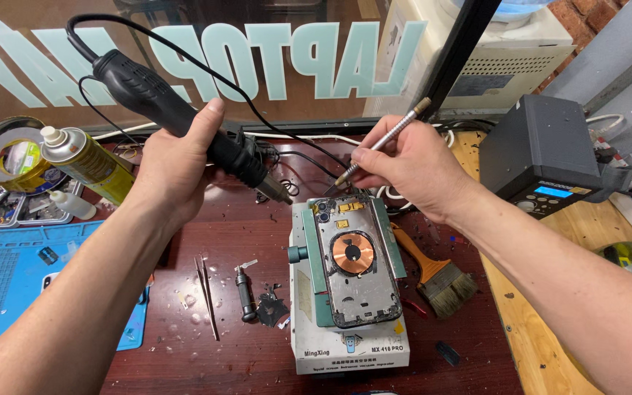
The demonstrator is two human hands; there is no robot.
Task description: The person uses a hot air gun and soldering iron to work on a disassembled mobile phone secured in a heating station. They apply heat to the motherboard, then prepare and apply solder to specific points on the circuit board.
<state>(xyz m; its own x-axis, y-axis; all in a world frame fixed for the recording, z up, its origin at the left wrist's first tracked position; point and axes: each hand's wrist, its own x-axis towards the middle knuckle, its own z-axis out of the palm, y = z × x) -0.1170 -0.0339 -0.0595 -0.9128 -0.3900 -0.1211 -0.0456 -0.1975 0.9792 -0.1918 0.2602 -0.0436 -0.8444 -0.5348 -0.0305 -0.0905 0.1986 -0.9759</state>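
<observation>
Left hand (173, 164) wrapped around the black handle of a hot-air gun (184, 117), fingers closed tight on it, thumb up along the side, nozzle angled down toward the top edge of the opened phone housing (354, 260). Black cord looping up and away from the gun's rear. Right hand (415, 168) pinching a slim metal pick tool (383, 139) pen-fashion, fingers closed on the shaft, tip down just beside the housing's upper left corner, near the camera opening. Housing lying back-side open, copper coil ring in its middle, clamped in a green holder on top of a white heating fixture (349, 351), on the dark red worktop (206, 358). Right of the fixture, a wood-handled brush (440, 278). Left of it, thin tweezers (206, 296), a small black screwdriver (245, 292) and dark scraps. Further left, a blue mat (9, 278), a yellow spray can (85, 161) and a tape roll (5, 153). At far right, a dark grey station box (543, 157) with a lit blue display.
</observation>
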